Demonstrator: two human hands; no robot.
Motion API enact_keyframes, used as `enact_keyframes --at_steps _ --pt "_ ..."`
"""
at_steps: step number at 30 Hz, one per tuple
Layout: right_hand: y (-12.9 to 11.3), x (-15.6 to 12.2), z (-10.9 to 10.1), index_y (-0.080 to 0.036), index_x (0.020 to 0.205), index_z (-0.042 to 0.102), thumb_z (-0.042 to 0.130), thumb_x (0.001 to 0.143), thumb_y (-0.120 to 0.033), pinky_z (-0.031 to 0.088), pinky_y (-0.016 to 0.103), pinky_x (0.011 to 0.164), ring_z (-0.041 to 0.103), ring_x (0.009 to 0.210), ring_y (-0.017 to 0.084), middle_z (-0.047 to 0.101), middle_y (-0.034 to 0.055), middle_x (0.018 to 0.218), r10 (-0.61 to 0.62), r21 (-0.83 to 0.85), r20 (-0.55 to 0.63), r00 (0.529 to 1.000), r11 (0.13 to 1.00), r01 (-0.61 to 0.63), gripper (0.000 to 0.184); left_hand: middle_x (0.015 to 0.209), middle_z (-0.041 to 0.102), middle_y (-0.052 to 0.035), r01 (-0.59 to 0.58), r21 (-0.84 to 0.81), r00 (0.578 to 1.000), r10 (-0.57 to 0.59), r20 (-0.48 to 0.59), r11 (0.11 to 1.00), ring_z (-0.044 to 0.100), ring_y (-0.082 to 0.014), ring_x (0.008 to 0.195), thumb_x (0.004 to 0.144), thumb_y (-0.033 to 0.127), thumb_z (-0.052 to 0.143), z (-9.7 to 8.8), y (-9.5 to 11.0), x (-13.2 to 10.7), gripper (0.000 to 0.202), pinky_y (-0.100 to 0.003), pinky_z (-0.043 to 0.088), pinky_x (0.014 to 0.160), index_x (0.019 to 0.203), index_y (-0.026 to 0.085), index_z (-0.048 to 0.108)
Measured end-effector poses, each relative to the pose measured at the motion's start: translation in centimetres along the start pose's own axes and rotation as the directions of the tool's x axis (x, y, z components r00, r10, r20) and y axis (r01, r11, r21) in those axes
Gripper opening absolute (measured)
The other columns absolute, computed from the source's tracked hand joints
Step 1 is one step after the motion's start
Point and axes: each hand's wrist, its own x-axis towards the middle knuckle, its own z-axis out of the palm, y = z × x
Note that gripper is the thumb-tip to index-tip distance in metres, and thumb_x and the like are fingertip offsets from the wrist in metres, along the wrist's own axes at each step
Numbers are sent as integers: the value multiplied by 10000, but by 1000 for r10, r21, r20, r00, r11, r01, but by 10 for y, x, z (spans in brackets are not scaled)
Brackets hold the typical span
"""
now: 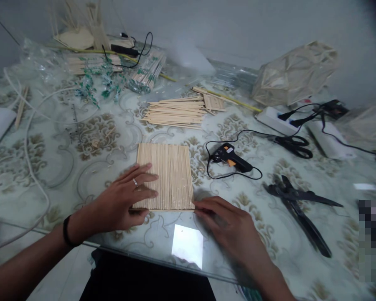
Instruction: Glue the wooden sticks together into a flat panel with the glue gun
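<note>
A flat mat of thin wooden sticks laid side by side (171,171) lies on the glass-topped table in front of me. My left hand (125,200), with a ring on one finger, rests flat on the mat's left half with its fingers stretched out. My right hand (228,223) touches the mat's near right corner with its fingertips held together; I cannot make out anything between them.
A black and orange glue gun (230,158) with its cord lies right of the mat. Pliers (301,209), scissors (296,145) and a power strip (277,121) are at the right. Loose sticks (178,112), plastic wrappers and stick-built models sit behind. The table's near edge (138,253) is close.
</note>
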Motion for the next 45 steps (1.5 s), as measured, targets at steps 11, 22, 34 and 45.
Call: enact_keyframes --at_steps 11,22,34,45 --pt "3 -1 3 -221 1022 747 624 1006 -260 632 332 775 760 831 201 768 42 958 -16 -55 2 1000 998 16 131 1419 613 -127 -3 -34 1000 3 -19 999 392 -348 1522 782 132 718 2 0 -1 401 -563 309 1271 1176 196 686" --pt "6 -3 -3 -234 1067 738 667 972 -200 621 311 768 738 816 171 740 19 968 41 -32 44 998 999 -40 123 1421 600 -118 -4 -22 1000 4 -8 1000 377 -345 1523 781 129 693 1 1 1 385 -569 299 1272 1160 196 680" --pt "0 -1 4 -173 1119 719 668 974 -162 620 333 745 720 796 189 701 60 961 -40 -59 10 999 997 41 153 1308 627 -162 62 93 996 -68 65 994 413 -420 1454 733 172 700 -6 16 17 261 -625 361 1209 994 160 694" --pt "6 5 2 -190 1082 779 564 1023 -144 649 335 772 739 840 188 743 72 977 -194 -28 10 981 981 194 227 1496 606 -119 -105 6 966 100 238 994 498 -297 1459 737 144 662 -13 3 33 520 -498 346 1257 1255 180 631"
